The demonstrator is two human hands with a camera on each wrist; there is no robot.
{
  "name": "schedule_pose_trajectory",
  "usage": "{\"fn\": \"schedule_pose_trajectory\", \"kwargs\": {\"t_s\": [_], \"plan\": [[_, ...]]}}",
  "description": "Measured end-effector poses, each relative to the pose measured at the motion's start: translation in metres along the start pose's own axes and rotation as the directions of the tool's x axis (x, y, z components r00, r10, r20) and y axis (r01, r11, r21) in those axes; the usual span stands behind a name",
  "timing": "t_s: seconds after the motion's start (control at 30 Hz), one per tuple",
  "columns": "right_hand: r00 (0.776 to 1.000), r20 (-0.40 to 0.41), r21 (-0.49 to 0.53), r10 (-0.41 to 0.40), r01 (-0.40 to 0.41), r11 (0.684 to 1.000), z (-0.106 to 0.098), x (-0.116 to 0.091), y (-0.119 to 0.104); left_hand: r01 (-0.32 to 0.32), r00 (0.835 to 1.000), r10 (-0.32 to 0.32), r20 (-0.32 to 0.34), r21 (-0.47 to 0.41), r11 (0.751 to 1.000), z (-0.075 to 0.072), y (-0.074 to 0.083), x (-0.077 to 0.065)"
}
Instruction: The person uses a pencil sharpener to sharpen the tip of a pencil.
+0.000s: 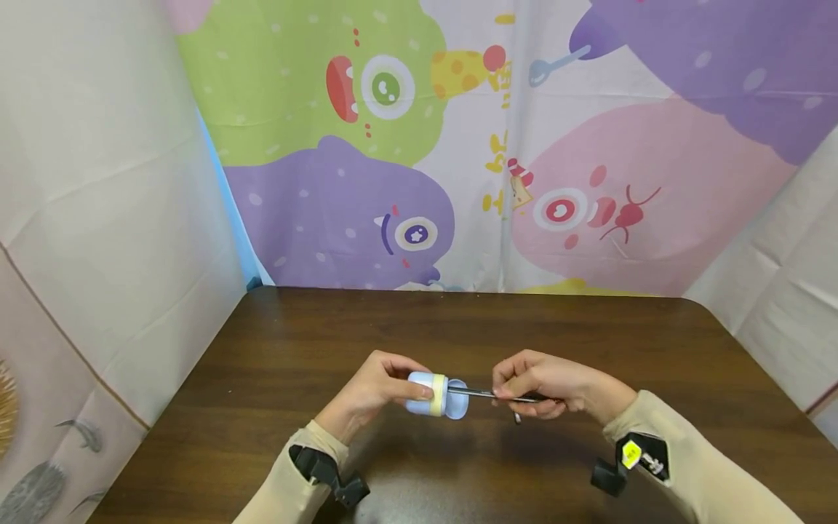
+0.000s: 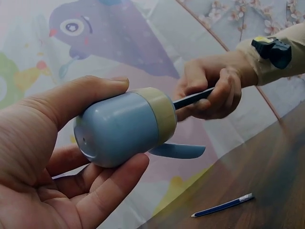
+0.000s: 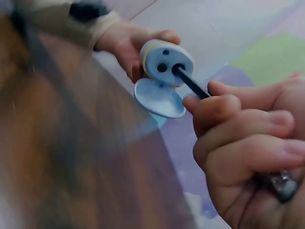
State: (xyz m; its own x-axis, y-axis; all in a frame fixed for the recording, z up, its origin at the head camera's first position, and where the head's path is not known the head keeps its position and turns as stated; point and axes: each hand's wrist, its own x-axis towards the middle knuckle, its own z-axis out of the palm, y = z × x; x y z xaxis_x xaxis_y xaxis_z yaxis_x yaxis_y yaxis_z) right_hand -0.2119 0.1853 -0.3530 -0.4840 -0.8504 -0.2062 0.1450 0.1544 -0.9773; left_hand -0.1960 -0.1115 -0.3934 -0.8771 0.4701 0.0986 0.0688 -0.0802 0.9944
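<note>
My left hand point(image 1: 373, 389) grips a small blue pencil sharpener point(image 1: 432, 395) with a cream band and an open flap lid, held on its side above the brown table point(image 1: 275, 349). The sharpener point(image 2: 126, 125) fills my palm in the left wrist view. My right hand point(image 1: 537, 382) pinches a dark pencil point(image 1: 487, 394) whose tip is pushed into one hole of the sharpener point(image 3: 167, 62). The pencil point(image 3: 190, 82) runs from the hole to my right fingers point(image 3: 224, 114). Its metal end shows under my right fist.
A second blue pencil point(image 2: 221, 205) lies on the table below my hands. A cartoon monster backdrop point(image 1: 419, 145) rises behind the table, with pale cloth walls on both sides. Black straps sit on both wrists.
</note>
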Motion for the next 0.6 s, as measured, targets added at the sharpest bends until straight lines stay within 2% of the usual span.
{"fn": "schedule_pose_trajectory", "kwargs": {"t_s": [0.07,0.13,0.23,0.3,0.4,0.47,0.6], "plan": [[0.999,-0.043,-0.102,-0.026,0.021,0.995,0.003,-0.002,-0.004,-0.004,1.0,0.004,0.0,-0.011,1.0,-0.001,-0.001,0.0],[0.994,-0.093,-0.222,-0.063,0.041,0.974,0.007,-0.005,-0.008,-0.005,1.0,0.005,-0.003,-0.022,1.0,-0.001,-0.001,0.001],[0.973,-0.186,-0.404,-0.139,0.054,0.913,0.011,-0.011,-0.012,0.001,1.0,-0.002,-0.013,-0.039,0.999,-0.001,-0.002,0.002],[0.946,-0.226,-0.554,-0.234,0.072,0.829,0.013,-0.014,-0.013,0.008,1.0,-0.009,-0.025,-0.048,0.999,-0.001,-0.002,0.002],[0.889,-0.23,-0.74,-0.397,0.105,0.665,0.015,-0.016,-0.012,0.018,0.999,-0.021,-0.038,-0.067,0.998,-0.001,-0.002,0.002],[0.838,-0.171,-0.825,-0.518,0.165,0.54,0.015,-0.014,-0.009,0.023,0.999,-0.027,-0.038,-0.087,0.996,-0.001,-0.002,0.002],[0.738,-0.017,-0.89,-0.675,0.297,0.347,0.016,-0.01,-0.003,0.032,0.999,-0.037,-0.04,-0.124,0.992,0.0,0.0,0.002]]}}
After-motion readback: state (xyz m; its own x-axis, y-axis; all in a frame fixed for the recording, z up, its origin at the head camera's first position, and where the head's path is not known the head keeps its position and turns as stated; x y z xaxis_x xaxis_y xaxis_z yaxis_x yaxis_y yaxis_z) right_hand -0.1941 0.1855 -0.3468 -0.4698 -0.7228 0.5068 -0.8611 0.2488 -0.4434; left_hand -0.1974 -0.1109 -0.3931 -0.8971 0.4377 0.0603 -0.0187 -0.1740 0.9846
